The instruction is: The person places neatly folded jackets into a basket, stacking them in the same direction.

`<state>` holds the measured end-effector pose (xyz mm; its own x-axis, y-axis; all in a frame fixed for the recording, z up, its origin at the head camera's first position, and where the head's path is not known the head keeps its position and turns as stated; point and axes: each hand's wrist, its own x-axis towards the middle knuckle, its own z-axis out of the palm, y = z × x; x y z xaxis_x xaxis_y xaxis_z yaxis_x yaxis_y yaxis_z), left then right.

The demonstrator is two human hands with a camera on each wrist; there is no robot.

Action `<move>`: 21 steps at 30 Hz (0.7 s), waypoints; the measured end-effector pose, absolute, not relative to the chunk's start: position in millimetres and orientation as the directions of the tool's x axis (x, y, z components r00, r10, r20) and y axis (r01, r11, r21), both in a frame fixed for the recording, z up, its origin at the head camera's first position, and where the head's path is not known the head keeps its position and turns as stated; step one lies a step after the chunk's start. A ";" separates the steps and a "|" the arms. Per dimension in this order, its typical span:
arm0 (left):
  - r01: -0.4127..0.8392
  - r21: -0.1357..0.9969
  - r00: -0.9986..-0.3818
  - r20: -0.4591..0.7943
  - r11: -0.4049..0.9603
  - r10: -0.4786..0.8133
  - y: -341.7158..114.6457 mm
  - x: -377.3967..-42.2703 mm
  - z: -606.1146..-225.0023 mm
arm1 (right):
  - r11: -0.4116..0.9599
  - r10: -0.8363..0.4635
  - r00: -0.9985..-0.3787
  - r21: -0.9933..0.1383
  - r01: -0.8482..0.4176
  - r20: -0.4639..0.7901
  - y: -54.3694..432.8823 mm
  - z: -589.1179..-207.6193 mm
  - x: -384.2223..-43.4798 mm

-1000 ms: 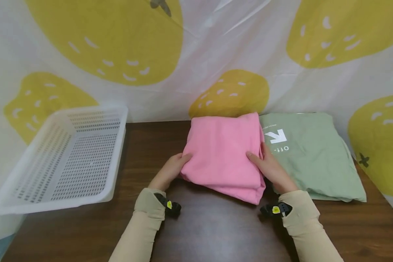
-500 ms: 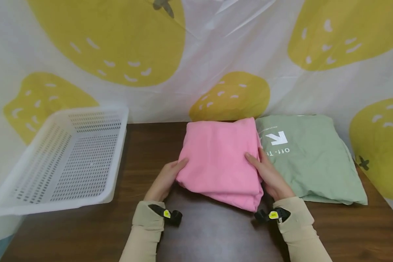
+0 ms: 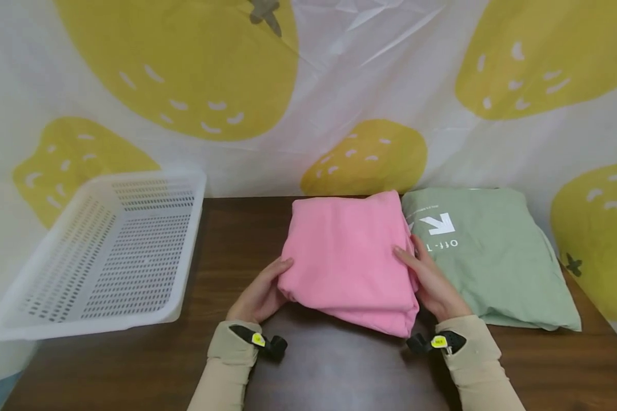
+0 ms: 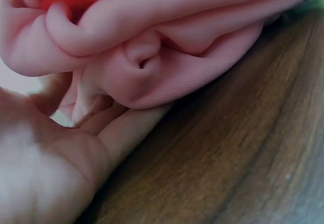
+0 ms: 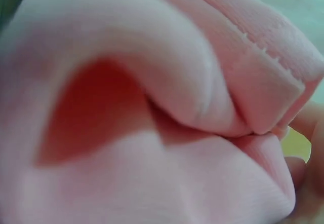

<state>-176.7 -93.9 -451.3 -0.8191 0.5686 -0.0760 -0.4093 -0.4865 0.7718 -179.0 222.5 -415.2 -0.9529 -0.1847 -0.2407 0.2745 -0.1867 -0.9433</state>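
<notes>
A folded pink garment (image 3: 347, 257) of soft, thick cloth is held between both hands at the middle of the table. On its left edge the left hand (image 3: 259, 291) grips it, thumb on top; the left wrist view shows that hand's fingers (image 4: 136, 127) reaching under the folds. The right hand (image 3: 434, 282) grips the opposite edge, its thumb lying on the upper face and its other fingers mostly hidden behind the cloth. Layered folds of the garment (image 5: 202, 72) fill the right wrist view, with part of the right hand at the right border.
A white perforated plastic basket (image 3: 185, 274) stands at the left. Right of the pink garment lies a folded sage-green garment (image 3: 504, 268) with white print. A white curtain with yellow fruit shapes (image 3: 370, 157) hangs behind the dark wooden table (image 3: 226, 240).
The pink garment, held in both hands, has shifted slightly toward the person. More of the green garment's print has come into view beside it.
</notes>
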 end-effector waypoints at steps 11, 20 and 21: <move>-0.418 0.804 -0.807 -0.113 -0.424 0.580 -98.0 -173.9 -449.8 | -0.407 -0.338 -0.911 -0.836 0.367 -0.236 229.4 -421.6 -177.4; -0.434 0.810 -0.812 -0.163 -0.394 0.560 -99.2 -170.3 -448.6 | -0.295 -0.464 -0.861 -0.881 0.370 -0.207 224.7 -418.2 -174.2; -0.432 0.813 -0.817 -0.168 -0.390 0.552 -99.5 -170.4 -448.6 | -0.290 -0.464 -0.861 -0.883 0.370 -0.209 224.4 -418.0 -173.9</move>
<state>-170.4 -99.5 -448.6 -0.8166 0.5522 -0.1682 -0.4315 -0.3905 0.8132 -173.9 224.4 -418.0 -0.8609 -0.4641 -0.2085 0.3701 -0.2900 -0.8826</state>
